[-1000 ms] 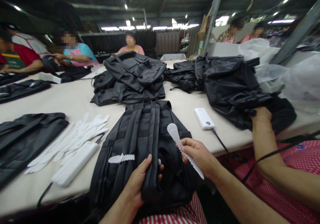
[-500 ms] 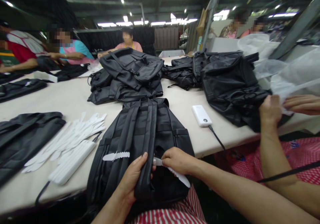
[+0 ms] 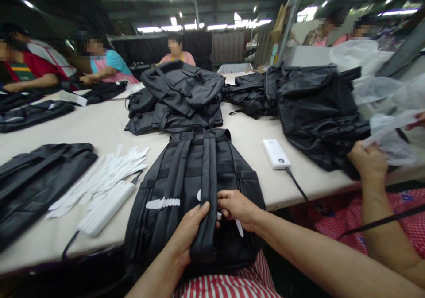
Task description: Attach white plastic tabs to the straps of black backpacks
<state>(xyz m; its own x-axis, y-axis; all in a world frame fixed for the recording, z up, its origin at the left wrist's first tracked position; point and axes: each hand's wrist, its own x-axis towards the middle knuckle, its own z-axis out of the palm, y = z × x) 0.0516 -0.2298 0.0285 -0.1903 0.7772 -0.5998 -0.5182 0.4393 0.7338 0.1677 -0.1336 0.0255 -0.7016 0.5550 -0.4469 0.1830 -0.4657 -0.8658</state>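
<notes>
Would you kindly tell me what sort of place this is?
It looks like a bag factory: black backpacks piled on a long table, white gloves laid beside them, and workers seated along the table under a factory roof.

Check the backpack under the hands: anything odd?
Yes: a white serrated plastic strip juts sideways from under the shoulder strap of the black backpack. It looks odd because it resembles a loose insert, not part of the bag. Nothing else stands out.
</notes>
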